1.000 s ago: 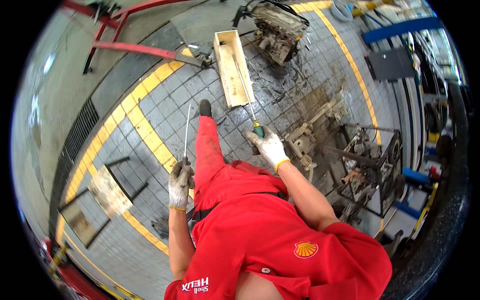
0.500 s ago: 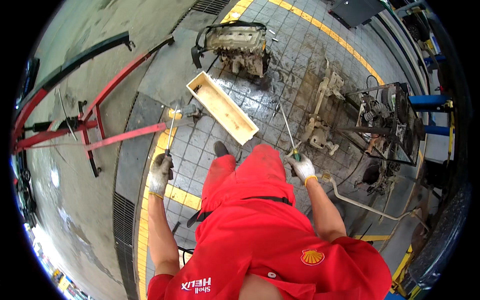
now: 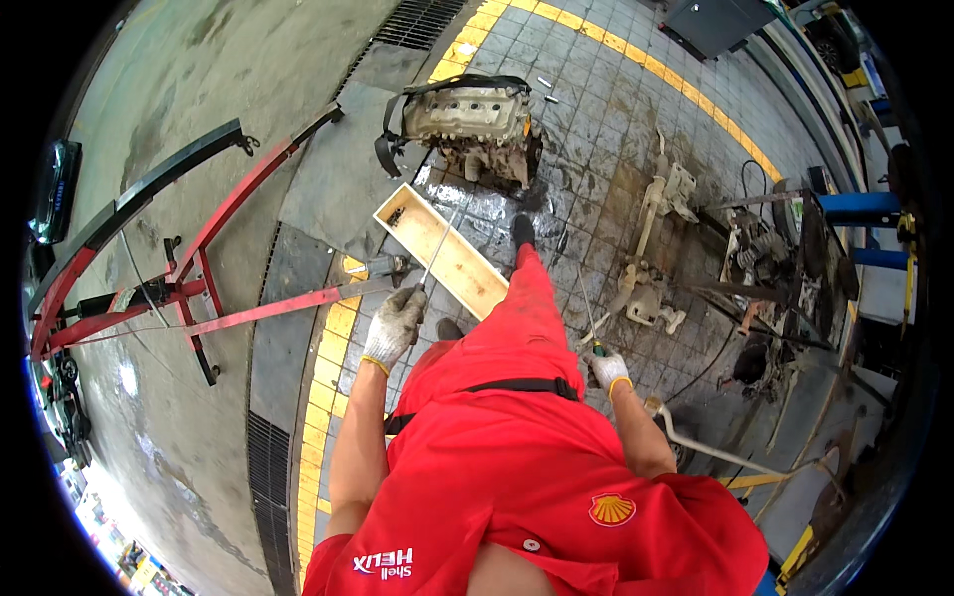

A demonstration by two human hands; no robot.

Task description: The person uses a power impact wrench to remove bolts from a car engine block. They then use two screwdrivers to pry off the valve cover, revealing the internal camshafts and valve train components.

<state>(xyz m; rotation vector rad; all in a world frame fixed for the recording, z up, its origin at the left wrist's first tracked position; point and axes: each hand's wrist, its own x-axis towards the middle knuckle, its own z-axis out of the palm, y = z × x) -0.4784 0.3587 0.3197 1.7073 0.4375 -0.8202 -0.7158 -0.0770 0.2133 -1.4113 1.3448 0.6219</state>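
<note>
My gloved left hand [image 3: 396, 323] is closed around the dark handle of a long-shafted screwdriver [image 3: 439, 251]. Its shaft points up and away, passing in front of a long, shallow wooden box [image 3: 471, 275] on the floor. Small dark pieces lie at the far end of that box. On the right, my gloved right hand [image 3: 608, 371] grips a second screwdriver [image 3: 586, 306] by its green handle, its thin shaft directed away from me. Beyond the box stands an engine [image 3: 465, 114] with a black strap over it. Neither tool touches the engine.
A red and black engine hoist [image 3: 231, 202] stands at the left, one leg reaching toward the box. Greasy metal axle parts [image 3: 646, 223] lie to the right, beside a metal frame [image 3: 785, 288] loaded with machinery. A grey cabinet [image 3: 717, 22] is far right. Wet tiles surround the engine.
My left hand has swung inward with its screwdriver, from the yellow line toward the box. One leg now steps forward toward the engine. My right hand has dropped slightly nearer my body.
</note>
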